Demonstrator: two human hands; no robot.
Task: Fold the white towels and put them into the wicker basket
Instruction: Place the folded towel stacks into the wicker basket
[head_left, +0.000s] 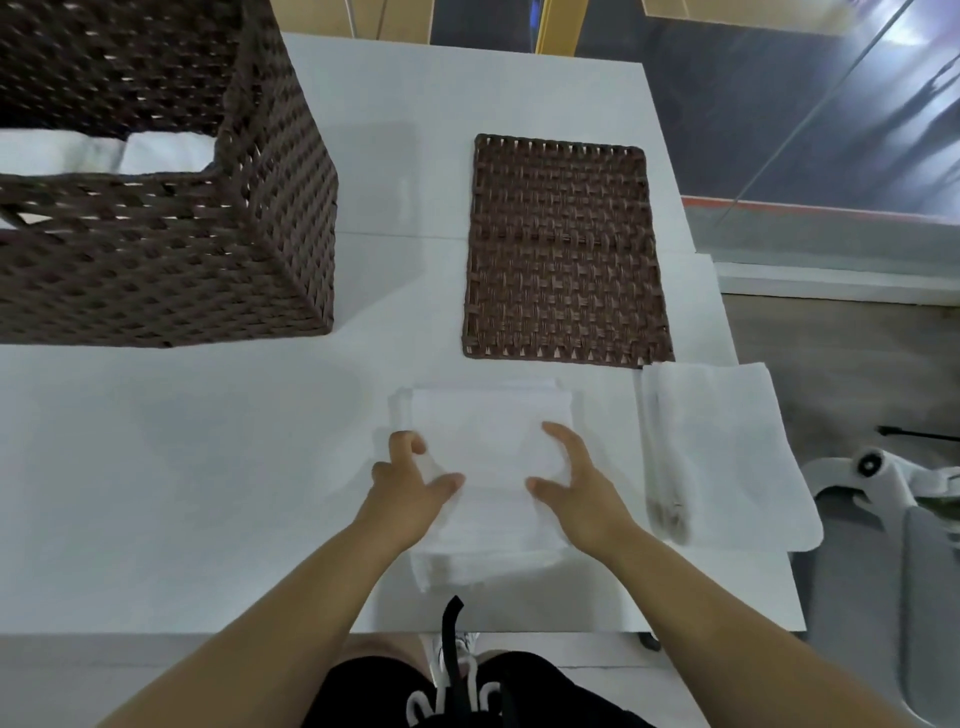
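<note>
A folded white towel (488, 467) lies on the white table (182, 493) right in front of me. My left hand (410, 480) grips its left edge, thumb on top and fingers curled at the side. My right hand (576, 493) holds its right edge, thumb and forefinger curved over the cloth. The dark brown wicker basket (171, 260) stands at the far left, with folded white towels (109, 150) lying inside it. Another white towel (727, 447) lies flat at the table's right edge, partly hanging over it.
The flat wicker lid (561, 249) lies on the table beyond the folded towel, to the right of the basket. A white chair base (883, 478) stands on the floor at the right. My black shorts show at the bottom.
</note>
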